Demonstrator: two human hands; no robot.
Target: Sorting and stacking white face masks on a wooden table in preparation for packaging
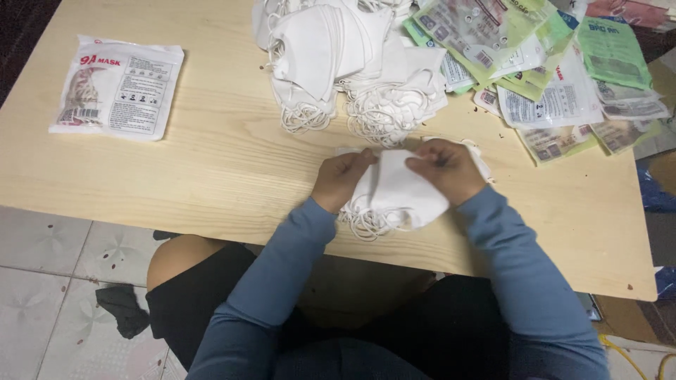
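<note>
My left hand [341,177] and my right hand [446,169] both grip a small stack of white folded face masks [396,191] near the front edge of the wooden table [211,162]. Each hand pinches an upper corner of the stack. The masks' white elastic loops [366,222] hang loose below my left hand. Both arms wear blue sleeves.
A big heap of loose white masks [338,56] lies just beyond my hands. Several flat printed plastic pouches [542,63] are piled at the back right. One sealed white mask packet [116,86] lies at the far left. A dark cloth [123,308] lies on the tiled floor.
</note>
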